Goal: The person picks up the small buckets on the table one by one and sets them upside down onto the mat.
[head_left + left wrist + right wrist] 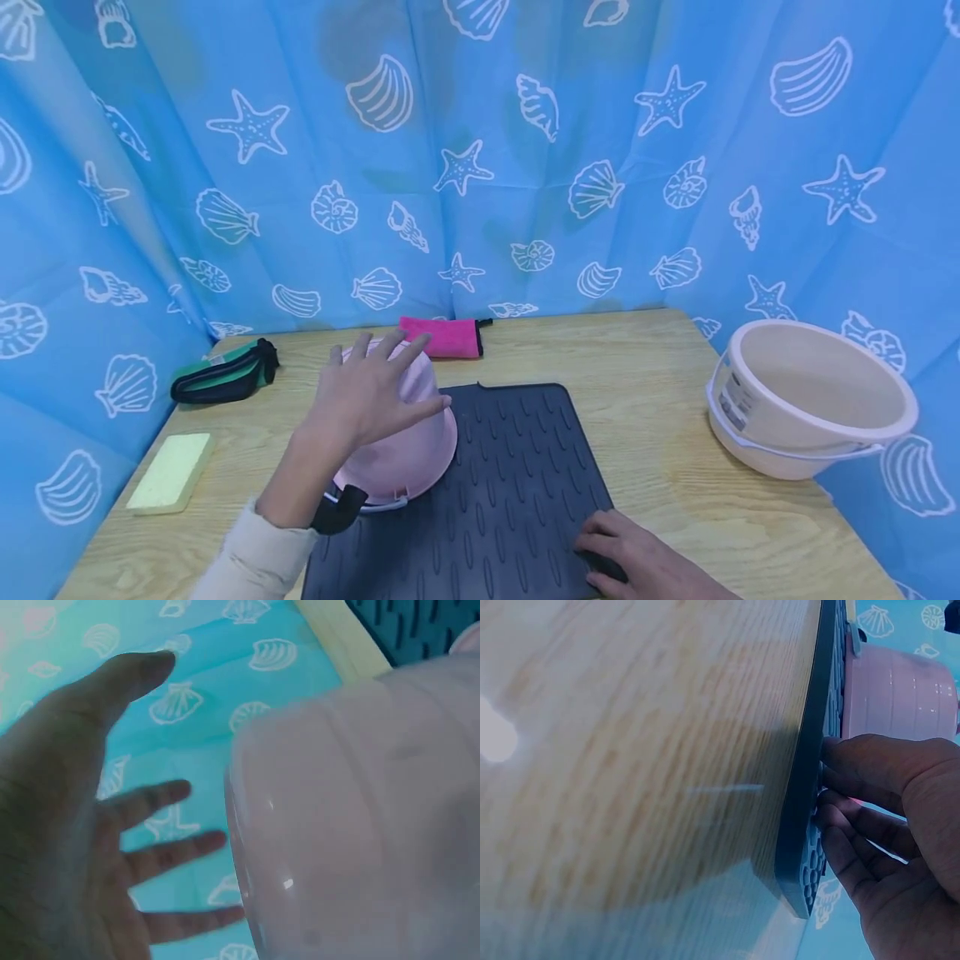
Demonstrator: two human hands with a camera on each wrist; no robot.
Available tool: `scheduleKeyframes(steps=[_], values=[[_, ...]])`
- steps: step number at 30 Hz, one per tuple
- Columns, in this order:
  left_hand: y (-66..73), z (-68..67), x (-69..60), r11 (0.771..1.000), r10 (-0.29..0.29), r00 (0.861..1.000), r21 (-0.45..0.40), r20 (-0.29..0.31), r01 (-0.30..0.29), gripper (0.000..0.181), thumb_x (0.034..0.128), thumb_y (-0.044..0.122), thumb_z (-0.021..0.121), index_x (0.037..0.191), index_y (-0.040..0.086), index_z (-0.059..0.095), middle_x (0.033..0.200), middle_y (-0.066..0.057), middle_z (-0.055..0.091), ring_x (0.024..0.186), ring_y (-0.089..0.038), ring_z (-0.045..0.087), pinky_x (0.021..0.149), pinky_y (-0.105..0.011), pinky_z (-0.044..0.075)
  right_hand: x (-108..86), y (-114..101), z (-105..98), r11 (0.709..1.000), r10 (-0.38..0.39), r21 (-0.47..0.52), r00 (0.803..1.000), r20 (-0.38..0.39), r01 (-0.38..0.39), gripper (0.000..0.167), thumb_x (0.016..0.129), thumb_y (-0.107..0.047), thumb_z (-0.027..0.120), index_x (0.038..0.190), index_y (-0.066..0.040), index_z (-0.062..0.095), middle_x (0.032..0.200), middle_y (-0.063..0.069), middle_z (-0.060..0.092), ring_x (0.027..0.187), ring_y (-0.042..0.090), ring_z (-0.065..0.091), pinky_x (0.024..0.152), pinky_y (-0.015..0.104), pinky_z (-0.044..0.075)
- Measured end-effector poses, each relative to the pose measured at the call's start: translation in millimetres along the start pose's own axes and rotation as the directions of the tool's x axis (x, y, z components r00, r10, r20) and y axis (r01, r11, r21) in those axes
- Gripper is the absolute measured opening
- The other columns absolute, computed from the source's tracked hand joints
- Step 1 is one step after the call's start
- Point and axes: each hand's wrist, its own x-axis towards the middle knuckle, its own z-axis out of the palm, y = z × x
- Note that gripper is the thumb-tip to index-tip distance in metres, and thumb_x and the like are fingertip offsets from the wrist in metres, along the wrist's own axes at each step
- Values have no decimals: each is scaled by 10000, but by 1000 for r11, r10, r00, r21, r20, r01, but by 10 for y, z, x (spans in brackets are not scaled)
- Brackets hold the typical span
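Note:
A pink bucket [405,454] stands upside down on a black ribbed mat [517,467], its handle lying at the front. Over its upturned base my left hand [367,396] hovers with fingers spread; in the left wrist view the hand [82,817] is beside the bucket [337,817], one fingertip close to it, contact unclear. My right hand [637,554] is at the mat's near right edge. The right wrist view has that hand's [907,817] thumb and bent fingertips resting on the mat [802,817] by its edge, with no clear grip round it.
A cream bucket [810,400] stands at the table's right edge. A pink pouch [442,337] lies behind the mat. On the left are a green and black pouch [225,375] and a pale yellow block [171,472]. A blue shell-patterned curtain [480,217] surrounds the table [645,400].

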Motion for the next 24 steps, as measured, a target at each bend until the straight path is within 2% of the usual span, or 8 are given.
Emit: scheduleKeyframes(steps=[2, 4, 8, 11, 13, 19, 22, 24], values=[[20, 9, -49, 997, 53, 995, -48, -84, -57, 832, 855, 739, 531, 1524, 252, 449, 1498, -77, 483, 1348, -405, 430, 1049, -702, 308, -5, -9, -3, 1000, 13, 3, 1000, 5, -13, 230, 921, -172, 738, 1144, -122, 710, 1105, -69, 554, 945, 34, 518, 700, 210, 510], [44, 32, -103, 988, 95, 982, -105, -166, -113, 758, 873, 665, 578, 1489, 229, 504, 1441, -60, 544, 1297, -367, 497, 1045, -658, 349, -9, -17, -7, 1000, 29, 9, 999, 16, -29, 229, 928, -182, 732, 1147, -122, 711, 1109, -74, 553, 949, 31, 518, 705, 217, 514], [118, 91, -200, 957, 154, 938, -189, -310, -220, 628, 888, 538, 639, 1427, 222, 579, 1361, -22, 614, 1231, -303, 567, 1025, -564, 415, -10, -31, -18, 998, 60, 15, 998, 34, -60, 229, 948, -215, 711, 1160, -128, 710, 1123, -82, 551, 961, 32, 516, 720, 233, 519], [183, 128, -267, 934, 177, 907, -224, -381, -277, 555, 890, 473, 655, 1390, 235, 613, 1325, 16, 637, 1202, -252, 592, 997, -513, 448, -11, -33, -16, 997, 73, 15, 997, 39, -74, 232, 956, -231, 701, 1166, -133, 708, 1130, -85, 549, 967, 34, 515, 726, 238, 519], [223, 150, -312, 923, 182, 892, -242, -413, -300, 518, 888, 447, 663, 1362, 240, 635, 1297, 35, 650, 1189, -221, 599, 979, -485, 463, -13, -31, -11, 997, 78, 18, 996, 42, -79, 233, 959, -235, 698, 1169, -135, 707, 1133, -85, 548, 969, 35, 515, 727, 239, 519], [356, 242, -449, 883, 197, 867, -302, -458, -360, 465, 889, 421, 692, 1307, 219, 668, 1264, 46, 659, 1182, -181, 583, 1004, -445, 453, -17, -18, 2, 997, 73, 20, 997, 41, -73, 223, 951, -216, 707, 1157, -130, 710, 1128, -81, 548, 960, 32, 517, 715, 230, 516], [430, 293, -522, 862, 216, 860, -322, -463, -391, 463, 882, 410, 715, 1299, 216, 672, 1261, 64, 653, 1183, -167, 572, 1001, -433, 460, -15, -19, 2, 997, 70, 18, 997, 40, -71, 223, 950, -218, 709, 1153, -128, 711, 1127, -81, 550, 960, 33, 517, 716, 231, 517], [474, 326, -568, 850, 219, 865, -346, -451, -396, 463, 876, 408, 725, 1302, 238, 668, 1266, 92, 644, 1189, -136, 563, 1001, -410, 469, -12, -24, -2, 997, 71, 17, 997, 41, -72, 225, 951, -223, 707, 1154, -126, 711, 1127, -80, 550, 961, 33, 518, 719, 233, 518]])
